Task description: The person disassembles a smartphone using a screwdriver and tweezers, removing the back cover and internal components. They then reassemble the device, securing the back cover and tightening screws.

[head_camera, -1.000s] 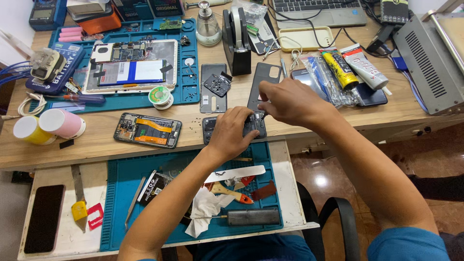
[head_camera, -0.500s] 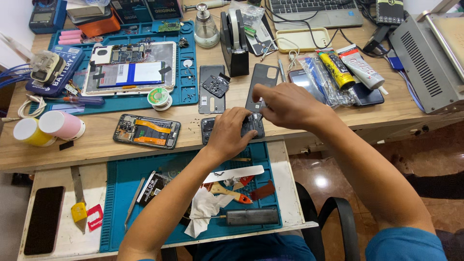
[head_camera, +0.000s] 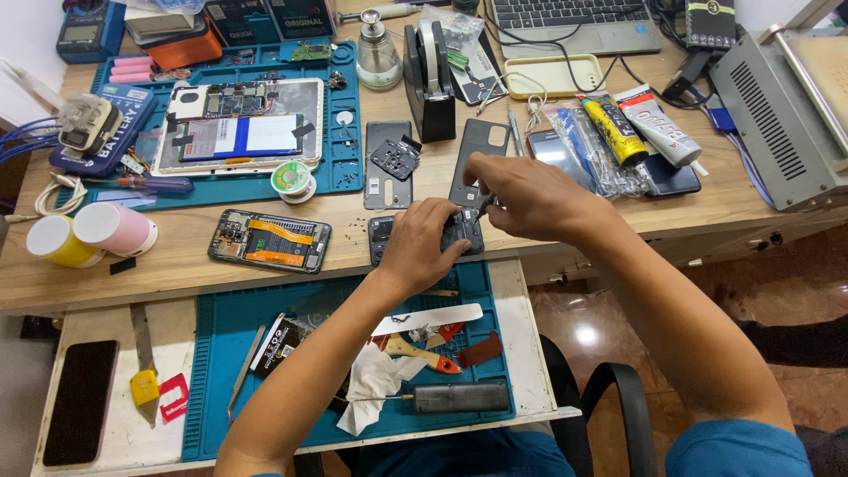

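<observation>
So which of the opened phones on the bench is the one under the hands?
The dark opened phone at the desk's front edge, gripped by the left hand; the right hand works over it. The orange-cabled phone lies untouched.

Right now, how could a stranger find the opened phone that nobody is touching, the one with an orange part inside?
Start at the long wooden desk and follow its front edge leftward from the left hand. The opened black phone with orange ribbon inside lies flat there, just below the blue work mat. Unlike the larger tablet with white-and-blue battery on the mat, it lies on bare wood.
</observation>
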